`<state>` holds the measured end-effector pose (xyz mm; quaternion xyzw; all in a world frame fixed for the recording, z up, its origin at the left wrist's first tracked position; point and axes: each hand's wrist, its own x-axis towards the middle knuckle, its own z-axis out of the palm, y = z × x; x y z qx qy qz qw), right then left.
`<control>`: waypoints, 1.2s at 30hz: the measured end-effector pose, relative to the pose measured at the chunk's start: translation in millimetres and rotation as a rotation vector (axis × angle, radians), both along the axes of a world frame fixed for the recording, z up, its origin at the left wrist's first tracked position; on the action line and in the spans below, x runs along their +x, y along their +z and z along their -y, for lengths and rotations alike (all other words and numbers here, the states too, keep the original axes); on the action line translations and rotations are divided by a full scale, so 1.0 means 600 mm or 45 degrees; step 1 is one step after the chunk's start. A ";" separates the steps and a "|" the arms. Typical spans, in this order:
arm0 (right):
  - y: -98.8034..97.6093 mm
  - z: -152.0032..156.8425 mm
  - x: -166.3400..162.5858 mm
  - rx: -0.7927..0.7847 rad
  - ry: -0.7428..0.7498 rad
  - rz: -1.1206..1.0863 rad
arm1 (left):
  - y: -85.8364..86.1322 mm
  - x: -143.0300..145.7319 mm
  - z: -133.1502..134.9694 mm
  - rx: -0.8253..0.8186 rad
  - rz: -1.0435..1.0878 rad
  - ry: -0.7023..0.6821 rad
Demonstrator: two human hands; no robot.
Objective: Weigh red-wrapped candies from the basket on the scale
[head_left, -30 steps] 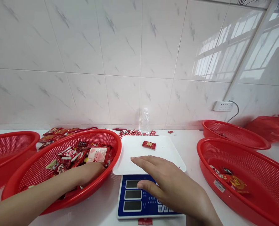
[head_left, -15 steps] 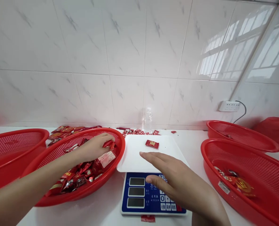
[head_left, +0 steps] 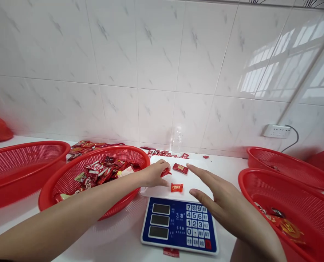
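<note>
My left hand [head_left: 154, 174] is over the left part of the scale's white pan [head_left: 153, 191], its fingers closed on a red wrapped candy [head_left: 166, 171]. Two more candies lie on the pan: a dark red one [head_left: 180, 168] toward the back and a bright red-orange one [head_left: 176, 187] nearer the front. My right hand [head_left: 219, 191] hovers at the pan's right side, fingers stretched and thumb apart, holding nothing. Below the pan is the scale's blue keypad panel [head_left: 180, 225], its displays dark. To the left stands a red perforated basket [head_left: 46, 194] heaped with wrapped candies [head_left: 102, 173].
Another red basket [head_left: 28, 178] stands at far left. On the right, a red basket [head_left: 246, 178] holds a few packets, with another basket [head_left: 301, 169] behind it. A clear bottle [head_left: 177, 140] and scattered red packets [head_left: 162, 154] line the tiled wall. A power strip [head_left: 276, 131] hangs at right.
My left hand has moved right, out of the candy basket to the pan, with a candy in it. The red-orange candy now lies on the pan. My right hand stays open beside it.
</note>
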<state>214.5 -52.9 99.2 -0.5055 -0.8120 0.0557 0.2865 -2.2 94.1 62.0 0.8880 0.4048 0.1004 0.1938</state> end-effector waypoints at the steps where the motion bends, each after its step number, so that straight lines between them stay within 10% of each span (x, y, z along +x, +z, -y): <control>1: 0.000 0.000 0.001 0.003 -0.004 -0.003 | -0.004 0.000 -0.003 -0.006 0.009 -0.001; 20: -0.008 -0.021 -0.006 -0.150 0.072 -0.060 | -0.043 0.019 -0.035 0.054 -0.066 0.054; 27: -0.059 -0.098 -0.037 -0.376 0.160 0.048 | 0.012 -0.086 -0.071 0.173 0.198 0.343; 36: -0.108 -0.166 -0.015 -0.471 -0.213 0.100 | -0.019 -0.244 -0.058 0.091 -0.349 0.382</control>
